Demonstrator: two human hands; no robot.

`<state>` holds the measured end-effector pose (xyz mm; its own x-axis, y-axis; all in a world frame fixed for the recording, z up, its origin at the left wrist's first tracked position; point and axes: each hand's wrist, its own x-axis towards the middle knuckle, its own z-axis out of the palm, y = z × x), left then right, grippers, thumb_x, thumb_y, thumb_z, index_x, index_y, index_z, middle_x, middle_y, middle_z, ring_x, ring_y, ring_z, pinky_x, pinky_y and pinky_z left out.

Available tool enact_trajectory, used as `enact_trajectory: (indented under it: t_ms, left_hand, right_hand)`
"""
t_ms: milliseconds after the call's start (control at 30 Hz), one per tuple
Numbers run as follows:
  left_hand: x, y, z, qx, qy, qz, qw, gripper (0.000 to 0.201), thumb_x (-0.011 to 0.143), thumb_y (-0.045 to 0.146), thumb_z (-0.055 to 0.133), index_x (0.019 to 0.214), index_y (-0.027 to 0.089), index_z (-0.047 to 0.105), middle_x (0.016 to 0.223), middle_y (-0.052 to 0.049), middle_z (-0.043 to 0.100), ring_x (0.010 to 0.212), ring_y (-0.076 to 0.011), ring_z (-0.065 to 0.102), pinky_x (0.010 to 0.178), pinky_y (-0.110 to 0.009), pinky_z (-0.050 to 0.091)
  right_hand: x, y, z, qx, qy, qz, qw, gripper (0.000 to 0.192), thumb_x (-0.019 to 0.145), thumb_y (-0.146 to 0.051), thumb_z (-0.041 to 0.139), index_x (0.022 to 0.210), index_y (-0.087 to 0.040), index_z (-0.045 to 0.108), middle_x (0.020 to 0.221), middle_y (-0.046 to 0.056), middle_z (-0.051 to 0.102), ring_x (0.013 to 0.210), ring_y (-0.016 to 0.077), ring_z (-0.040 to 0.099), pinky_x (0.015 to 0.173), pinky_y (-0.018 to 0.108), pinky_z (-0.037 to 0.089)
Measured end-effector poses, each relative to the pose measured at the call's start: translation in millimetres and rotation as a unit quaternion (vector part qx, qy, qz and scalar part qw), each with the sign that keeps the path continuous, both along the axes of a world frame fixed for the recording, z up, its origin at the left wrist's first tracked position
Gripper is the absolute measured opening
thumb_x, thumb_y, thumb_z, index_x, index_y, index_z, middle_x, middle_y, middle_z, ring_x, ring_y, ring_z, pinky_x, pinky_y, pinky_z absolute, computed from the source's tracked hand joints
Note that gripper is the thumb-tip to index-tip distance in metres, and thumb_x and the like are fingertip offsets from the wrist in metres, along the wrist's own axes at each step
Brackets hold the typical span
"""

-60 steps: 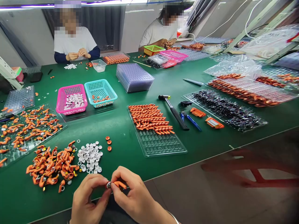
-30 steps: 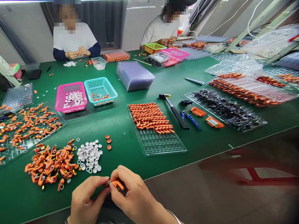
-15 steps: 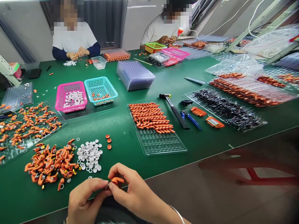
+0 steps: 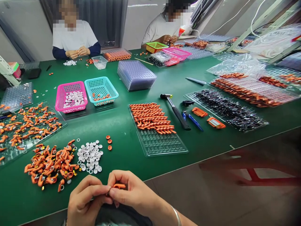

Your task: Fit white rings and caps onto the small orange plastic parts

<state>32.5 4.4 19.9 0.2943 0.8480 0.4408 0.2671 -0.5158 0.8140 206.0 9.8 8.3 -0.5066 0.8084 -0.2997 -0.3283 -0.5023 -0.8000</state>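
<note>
Pinching with our left hand (image 4: 83,201) fingertips, we press against the small orange piece (image 4: 118,186) at the table's near edge, just below the white caps (image 4: 90,156); our right hand (image 4: 131,194) fingers clamp it too.

Long green worktable (image 4: 211,138), dark curtain (image 4: 103,18) on pale wall (image 4: 16,34), brown floor (image 4: 223,201).

Your left hand (image 4: 83,201) and right hand (image 4: 131,194) have drawn closer to your body at the table edge (image 4: 188,166), and your fingertips have closed more tightly together. The orange piece (image 4: 118,186), earlier angled downward to the right, now lies nearly level between your right thumb and forefinger. More of your right wrist, with its bracelet (image 4: 176,216), has entered the view.
</note>
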Motion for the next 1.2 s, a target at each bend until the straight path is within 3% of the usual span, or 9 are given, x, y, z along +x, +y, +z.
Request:
enact_trajectory:
  t_ms: [267,433,600,933,1200]
  left_hand:
    - [5,0,-2.5,-0.019,-0.042,0.004,0.999,0.006,0.088,0.023,0.069,0.09,0.022,0.074,0.071,0.0,0.064,0.061,-0.0127,0.063,0.055,-0.018,0.053]
    - [4,3,-7.7,-0.118,-0.11,0.034,0.986,0.011,0.081,0.035,0.076,0.084,0.024,0.077,0.067,0.001,0.062,0.059,-0.0126,0.06,0.052,-0.018,0.051]
    - [-2,2,-16.1,-0.19,-0.145,0.036,0.97,0.014,0.079,0.039,0.077,0.086,0.027,0.079,0.071,0.0,0.061,0.064,-0.0132,0.059,0.055,-0.019,0.05]
    - [0,1,-17.3,-0.161,-0.124,0.025,0.979,0.017,0.079,0.041,0.077,0.088,0.027,0.08,0.071,-0.001,0.058,0.065,-0.0134,0.057,0.056,-0.019,0.05]
    - [1,-1,-14.4,-0.114,-0.1,0.015,0.988,0.017,0.082,0.042,0.074,0.087,0.026,0.078,0.071,-0.001,0.059,0.063,-0.0132,0.058,0.053,-0.018,0.05]
  right_hand:
    - [-16,-12,-9.9,-0.07,0.108,-0.08,0.989,0.048,0.059,-0.048,0.088,0.068,-0.017,0.053,0.054,-0.005,0.059,0.044,0.0051,0.047,0.044,0.017,0.038]
    - [-12,-9,-4.0,-0.031,0.09,-0.077,0.992,0.043,0.069,-0.05,0.082,0.075,-0.014,0.06,0.066,-0.001,0.063,0.057,0.0095,0.058,0.062,0.024,0.047]
    - [1,-3,5.8,0.024,0.02,-0.047,0.998,0.042,0.074,-0.052,0.078,0.086,-0.014,0.066,0.076,-0.001,0.061,0.068,0.0101,0.052,0.064,0.023,0.04]
    - [-5,-5,1.6,0.044,-0.027,-0.039,0.998,0.042,0.074,-0.056,0.074,0.078,-0.016,0.063,0.07,-0.002,0.055,0.062,0.0098,0.045,0.055,0.021,0.036]
    - [-7,-9,-1.0,0.04,0.03,-0.048,0.998,0.039,0.075,-0.051,0.076,0.077,-0.016,0.06,0.072,-0.002,0.055,0.06,0.0091,0.044,0.053,0.02,0.034]
